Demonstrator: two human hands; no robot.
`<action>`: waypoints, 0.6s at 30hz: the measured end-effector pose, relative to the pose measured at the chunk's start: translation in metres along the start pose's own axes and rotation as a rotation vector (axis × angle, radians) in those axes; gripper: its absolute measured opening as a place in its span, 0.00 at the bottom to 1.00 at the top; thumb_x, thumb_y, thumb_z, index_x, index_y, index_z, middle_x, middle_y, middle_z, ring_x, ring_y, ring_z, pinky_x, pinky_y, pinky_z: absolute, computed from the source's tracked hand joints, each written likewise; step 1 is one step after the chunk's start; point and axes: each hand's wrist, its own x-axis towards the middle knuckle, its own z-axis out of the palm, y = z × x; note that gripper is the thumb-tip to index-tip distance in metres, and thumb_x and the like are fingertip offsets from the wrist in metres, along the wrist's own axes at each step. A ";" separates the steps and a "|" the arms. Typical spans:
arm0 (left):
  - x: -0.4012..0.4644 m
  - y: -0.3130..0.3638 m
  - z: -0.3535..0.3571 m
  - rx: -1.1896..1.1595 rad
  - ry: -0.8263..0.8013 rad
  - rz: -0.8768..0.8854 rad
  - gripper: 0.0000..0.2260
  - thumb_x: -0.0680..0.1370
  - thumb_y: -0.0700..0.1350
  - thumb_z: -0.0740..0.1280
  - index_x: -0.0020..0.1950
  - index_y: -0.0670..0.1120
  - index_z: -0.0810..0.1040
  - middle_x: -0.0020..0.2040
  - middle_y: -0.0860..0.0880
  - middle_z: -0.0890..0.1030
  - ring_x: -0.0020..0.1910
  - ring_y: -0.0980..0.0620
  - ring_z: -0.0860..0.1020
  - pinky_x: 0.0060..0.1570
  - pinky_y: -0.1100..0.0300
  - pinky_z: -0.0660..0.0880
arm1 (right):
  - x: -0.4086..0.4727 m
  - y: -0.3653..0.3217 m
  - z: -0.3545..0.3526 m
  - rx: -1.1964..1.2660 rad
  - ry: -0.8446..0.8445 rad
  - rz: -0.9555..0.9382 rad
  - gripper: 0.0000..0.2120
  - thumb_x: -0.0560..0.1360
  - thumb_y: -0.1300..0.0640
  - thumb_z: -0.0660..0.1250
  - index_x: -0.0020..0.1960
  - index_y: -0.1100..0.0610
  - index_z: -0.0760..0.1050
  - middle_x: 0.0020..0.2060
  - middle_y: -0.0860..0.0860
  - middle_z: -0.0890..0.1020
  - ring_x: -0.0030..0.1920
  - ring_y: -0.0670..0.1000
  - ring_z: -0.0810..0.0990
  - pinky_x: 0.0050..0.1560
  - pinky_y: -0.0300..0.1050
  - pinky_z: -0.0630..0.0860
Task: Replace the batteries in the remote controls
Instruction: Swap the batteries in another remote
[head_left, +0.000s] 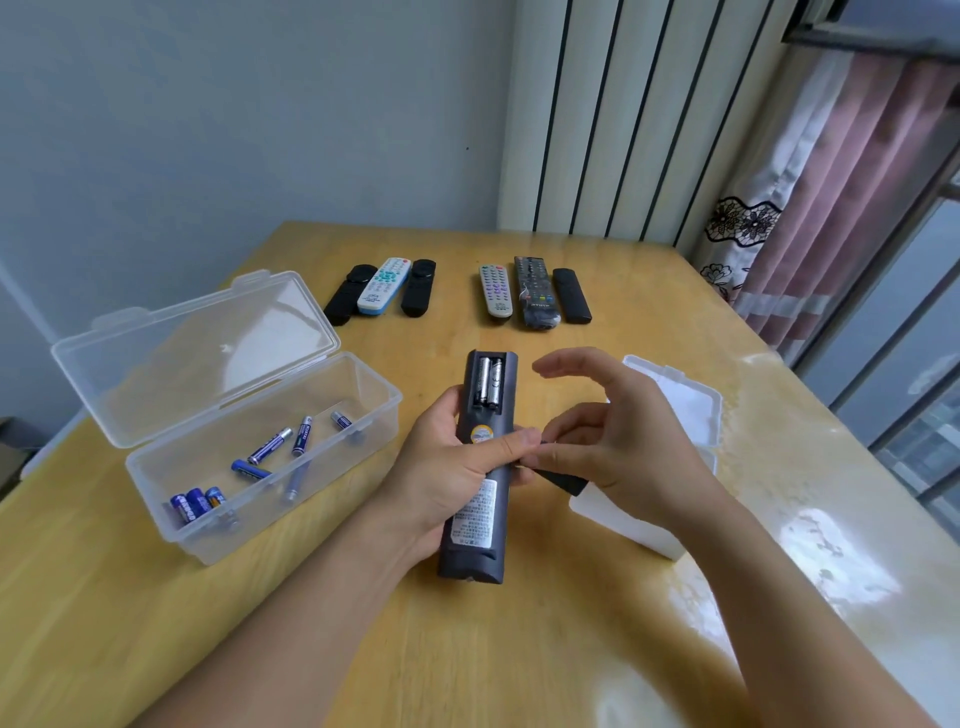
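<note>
Dark remote (475, 467) face down above desk (519, 649), back open, 2 silver batteries (489, 383) seated in compartment. Left hand (447, 478) grips remote, thumb across back. Right hand (608, 447) pinches black battery cover (563, 480) beside it, other fingers loose. Clear box (249, 441) of blue batteries (270, 445) left; 6 remotes (457, 291) behind

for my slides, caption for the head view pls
Left hand grips open-backed remote; right hand holds its battery cover.

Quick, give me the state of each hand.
Left hand: grips the dark remote, battery bay open.
Right hand: pinches the black battery cover.
</note>
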 end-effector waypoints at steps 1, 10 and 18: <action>0.000 -0.001 0.002 -0.038 0.026 0.026 0.22 0.71 0.37 0.78 0.61 0.45 0.76 0.41 0.46 0.85 0.36 0.49 0.85 0.36 0.60 0.81 | -0.001 0.001 0.000 -0.007 -0.003 -0.013 0.28 0.67 0.63 0.81 0.61 0.47 0.76 0.59 0.44 0.79 0.42 0.51 0.86 0.42 0.45 0.84; 0.001 0.000 0.002 -0.103 0.034 0.117 0.24 0.67 0.44 0.78 0.60 0.43 0.76 0.43 0.46 0.85 0.42 0.45 0.86 0.38 0.58 0.82 | 0.009 0.011 -0.011 0.322 0.101 0.002 0.06 0.79 0.63 0.69 0.54 0.58 0.82 0.33 0.50 0.81 0.31 0.49 0.75 0.35 0.41 0.73; -0.013 -0.005 0.007 0.348 -0.382 0.000 0.11 0.81 0.44 0.70 0.62 0.46 0.73 0.42 0.45 0.80 0.33 0.48 0.78 0.32 0.56 0.79 | 0.009 0.021 -0.028 0.113 0.136 0.034 0.10 0.81 0.60 0.67 0.60 0.55 0.82 0.31 0.50 0.77 0.30 0.46 0.71 0.35 0.37 0.72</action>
